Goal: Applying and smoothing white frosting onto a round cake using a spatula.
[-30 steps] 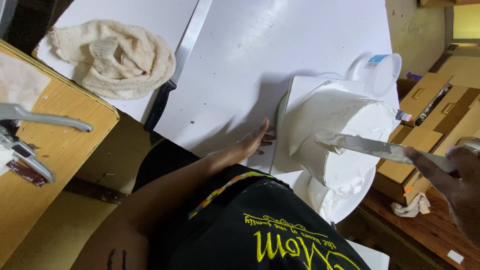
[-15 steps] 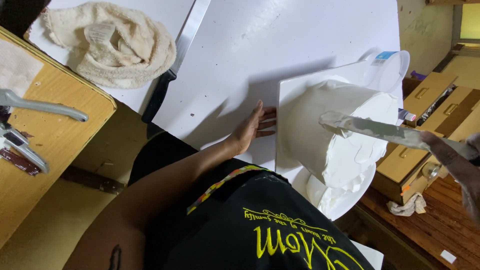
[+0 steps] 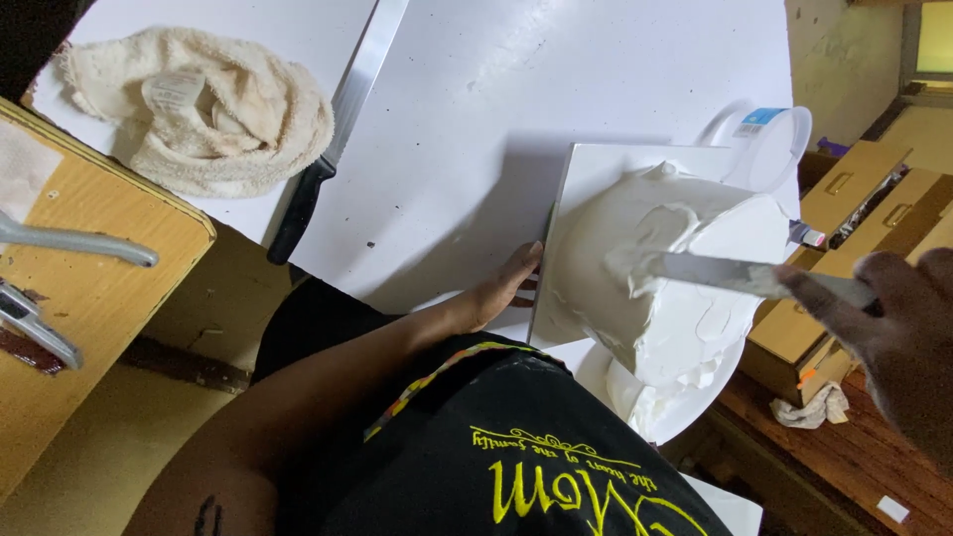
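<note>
A round cake coated in white frosting (image 3: 667,288) sits on a square white board (image 3: 586,189) toward the right of the round white table (image 3: 556,89), with a white turntable plate (image 3: 685,417) showing under its near edge. The left hand (image 3: 501,291) reaches in from the near side, its fingers laid flat against the left edge of the board, loosely open rather than clenched. The right hand (image 3: 898,337) comes in from the right edge of the view and is closed around the handle of a long flat metal spatula (image 3: 735,275), whose blade lies across the right side of the cake, touching the frosting. Just beyond the cake, on the far right, stands a white plastic tub with a blue label (image 3: 764,144). On the far left of the table lies a crumpled cream towel (image 3: 204,109), and just beside it a long knife with a black handle (image 3: 333,129) runs near to far. A wooden table (image 3: 89,298) stands at the left, and brown cardboard boxes (image 3: 854,199) lie at the right
</note>
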